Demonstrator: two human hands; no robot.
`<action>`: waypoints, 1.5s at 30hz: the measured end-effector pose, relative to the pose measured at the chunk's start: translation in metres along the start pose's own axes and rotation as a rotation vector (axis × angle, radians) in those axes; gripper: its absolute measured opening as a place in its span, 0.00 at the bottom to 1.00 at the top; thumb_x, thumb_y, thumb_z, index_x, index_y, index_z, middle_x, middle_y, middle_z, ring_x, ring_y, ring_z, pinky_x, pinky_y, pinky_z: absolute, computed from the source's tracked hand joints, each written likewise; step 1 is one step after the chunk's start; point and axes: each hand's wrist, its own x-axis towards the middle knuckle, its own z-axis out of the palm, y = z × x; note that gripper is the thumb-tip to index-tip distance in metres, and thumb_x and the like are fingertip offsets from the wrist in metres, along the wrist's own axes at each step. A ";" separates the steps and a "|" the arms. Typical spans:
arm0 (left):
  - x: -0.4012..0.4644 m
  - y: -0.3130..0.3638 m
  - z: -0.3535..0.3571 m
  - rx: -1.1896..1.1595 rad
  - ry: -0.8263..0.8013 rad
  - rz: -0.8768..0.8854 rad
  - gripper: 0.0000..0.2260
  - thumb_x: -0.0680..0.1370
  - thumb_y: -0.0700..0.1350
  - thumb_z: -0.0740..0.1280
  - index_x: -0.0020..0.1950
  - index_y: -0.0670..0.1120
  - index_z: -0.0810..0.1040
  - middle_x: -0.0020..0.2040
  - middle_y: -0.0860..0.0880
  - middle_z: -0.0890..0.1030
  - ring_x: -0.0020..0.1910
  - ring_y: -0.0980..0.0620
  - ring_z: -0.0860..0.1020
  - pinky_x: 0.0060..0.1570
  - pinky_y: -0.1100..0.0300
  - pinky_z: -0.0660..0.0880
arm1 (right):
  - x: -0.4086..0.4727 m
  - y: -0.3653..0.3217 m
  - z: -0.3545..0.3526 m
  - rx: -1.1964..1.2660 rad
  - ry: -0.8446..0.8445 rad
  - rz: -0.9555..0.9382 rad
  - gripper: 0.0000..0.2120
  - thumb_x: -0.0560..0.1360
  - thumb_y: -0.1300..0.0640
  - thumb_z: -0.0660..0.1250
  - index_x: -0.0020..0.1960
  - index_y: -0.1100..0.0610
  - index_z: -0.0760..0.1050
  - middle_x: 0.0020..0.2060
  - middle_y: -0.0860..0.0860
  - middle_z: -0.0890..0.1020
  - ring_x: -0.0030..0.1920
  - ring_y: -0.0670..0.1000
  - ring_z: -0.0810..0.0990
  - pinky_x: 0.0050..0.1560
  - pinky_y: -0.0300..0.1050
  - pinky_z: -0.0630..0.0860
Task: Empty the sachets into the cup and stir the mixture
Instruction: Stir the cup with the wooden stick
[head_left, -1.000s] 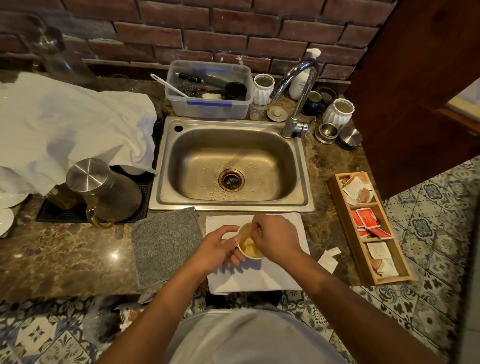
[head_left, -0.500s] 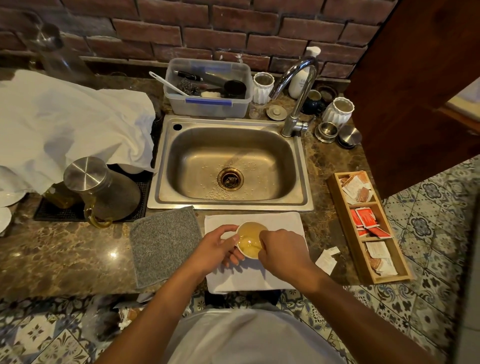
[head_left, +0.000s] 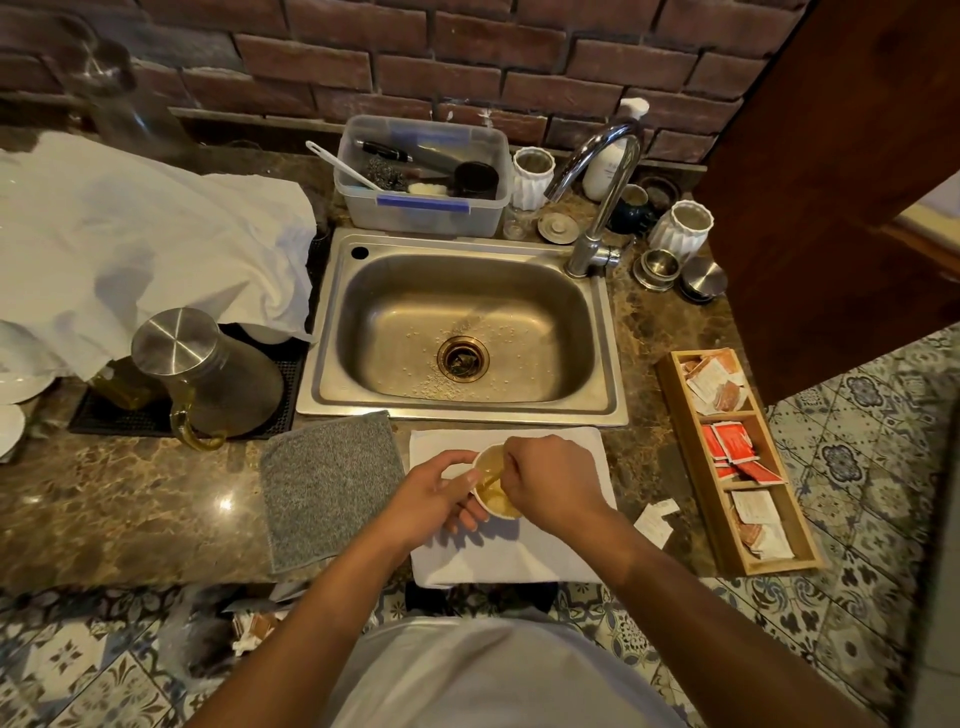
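Small white cup (head_left: 496, 486) of yellowish liquid between both hands, on a white folded cloth (head_left: 511, 556).

Left hand (head_left: 434, 496) wraps the cup's side; right hand (head_left: 550, 483) is closed, apparently pinching a thin stirrer (mostly hidden). Steel sink (head_left: 462, 322) behind, wooden sachet tray (head_left: 737, 462) well right.

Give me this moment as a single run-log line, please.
phase: stirring | left hand: steadies cup | right hand: holds stirrer in cup | cup: on white cloth
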 end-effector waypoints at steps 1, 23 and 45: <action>0.000 0.000 0.000 -0.001 -0.002 -0.001 0.10 0.84 0.44 0.64 0.65 0.49 0.75 0.37 0.40 0.85 0.35 0.43 0.81 0.32 0.56 0.74 | 0.001 0.004 -0.001 -0.005 0.003 0.010 0.11 0.79 0.47 0.65 0.56 0.51 0.81 0.48 0.52 0.85 0.46 0.55 0.82 0.41 0.43 0.70; 0.001 -0.003 0.000 -0.013 -0.003 0.008 0.07 0.84 0.44 0.64 0.61 0.51 0.75 0.35 0.44 0.85 0.31 0.47 0.81 0.32 0.56 0.74 | -0.009 0.018 0.007 -0.011 -0.003 -0.007 0.10 0.77 0.49 0.65 0.53 0.53 0.79 0.45 0.55 0.85 0.43 0.58 0.82 0.37 0.44 0.69; 0.004 -0.006 -0.001 0.012 -0.006 0.005 0.09 0.84 0.45 0.64 0.64 0.50 0.75 0.37 0.41 0.87 0.34 0.45 0.82 0.30 0.58 0.74 | -0.004 0.008 0.014 0.036 0.050 0.011 0.12 0.79 0.48 0.63 0.57 0.52 0.80 0.46 0.53 0.86 0.44 0.56 0.83 0.44 0.46 0.79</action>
